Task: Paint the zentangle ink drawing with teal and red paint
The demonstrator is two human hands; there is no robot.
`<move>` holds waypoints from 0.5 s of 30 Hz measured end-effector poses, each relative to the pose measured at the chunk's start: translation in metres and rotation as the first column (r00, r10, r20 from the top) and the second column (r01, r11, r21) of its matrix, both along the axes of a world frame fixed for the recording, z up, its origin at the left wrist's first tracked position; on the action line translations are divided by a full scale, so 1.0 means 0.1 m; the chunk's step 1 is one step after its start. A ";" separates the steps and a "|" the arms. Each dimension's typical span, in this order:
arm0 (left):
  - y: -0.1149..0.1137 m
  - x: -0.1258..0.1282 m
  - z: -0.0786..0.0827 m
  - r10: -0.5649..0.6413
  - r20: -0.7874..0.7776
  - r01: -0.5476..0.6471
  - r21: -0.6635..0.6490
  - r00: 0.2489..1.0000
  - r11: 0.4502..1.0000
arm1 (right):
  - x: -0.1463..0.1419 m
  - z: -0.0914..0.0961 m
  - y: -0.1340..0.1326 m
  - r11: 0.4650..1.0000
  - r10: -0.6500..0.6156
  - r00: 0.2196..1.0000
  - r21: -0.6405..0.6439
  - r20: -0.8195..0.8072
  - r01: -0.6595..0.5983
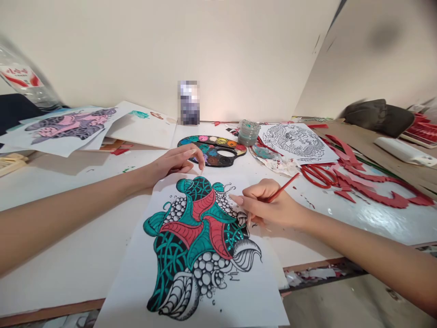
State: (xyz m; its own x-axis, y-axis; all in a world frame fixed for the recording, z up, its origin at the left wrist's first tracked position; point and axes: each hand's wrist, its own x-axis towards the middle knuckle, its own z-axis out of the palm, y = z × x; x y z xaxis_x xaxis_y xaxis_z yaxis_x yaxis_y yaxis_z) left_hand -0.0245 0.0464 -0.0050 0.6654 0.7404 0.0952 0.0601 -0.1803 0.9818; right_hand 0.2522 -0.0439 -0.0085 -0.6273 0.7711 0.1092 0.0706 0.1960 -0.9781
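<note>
Cream walls meet behind a white table (61,291) flecked with paint. Near the middle lies a paper sheet (194,255) bearing an inked pattern, painted teal and red in parts. The two hands are apart. The right hand (269,205) pinches a red paintbrush (283,187) over the sheet's right side, its tip hidden behind the fingers. The left hand (174,164) holds nothing and rests at the sheet's far edge, just beside a black palette (211,157) of round paint wells. Beyond the palette's right end stands a small jar (248,132). Farther right lie a line drawing (293,141), red scissors (316,175) and red paper cutouts (372,182). Loose painted sheets (68,127) overlap at far left, below a plastic bottle (23,77).
</note>
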 end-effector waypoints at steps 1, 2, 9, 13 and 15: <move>0.01 0.00 0.00 -0.009 -0.011 0.009 0.000 1.000 1.000 | 0.00 0.00 0.00 1.000 0.004 1.000 0.022 0.005 -0.004; 0.02 0.00 -0.01 -0.020 -0.021 0.020 -0.005 1.000 1.000 | 0.00 0.00 0.00 0.999 0.010 1.000 0.052 0.004 -0.010; 0.09 0.00 -0.07 -0.057 -0.008 0.057 0.000 0.998 0.998 | -0.01 0.00 0.03 0.991 0.008 0.999 0.131 -0.037 -0.003; 0.07 0.01 -0.05 -0.050 -0.017 0.049 -0.017 0.999 0.999 | -0.03 -0.03 0.03 0.996 -0.006 0.998 0.092 -0.070 0.013; 0.05 0.01 -0.04 -0.034 -0.030 0.033 -0.035 0.999 0.999 | -0.03 -0.04 0.03 0.996 0.005 0.997 0.084 -0.077 0.001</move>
State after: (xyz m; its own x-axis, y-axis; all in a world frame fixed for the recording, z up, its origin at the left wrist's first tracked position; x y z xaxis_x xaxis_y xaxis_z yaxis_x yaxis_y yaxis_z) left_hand -0.0236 0.0518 -0.0094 0.6920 0.7202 0.0499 0.0843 -0.1492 0.9852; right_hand 0.2493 -0.0409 -0.0125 -0.6161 0.7558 0.2215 -0.0047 0.2777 -0.9607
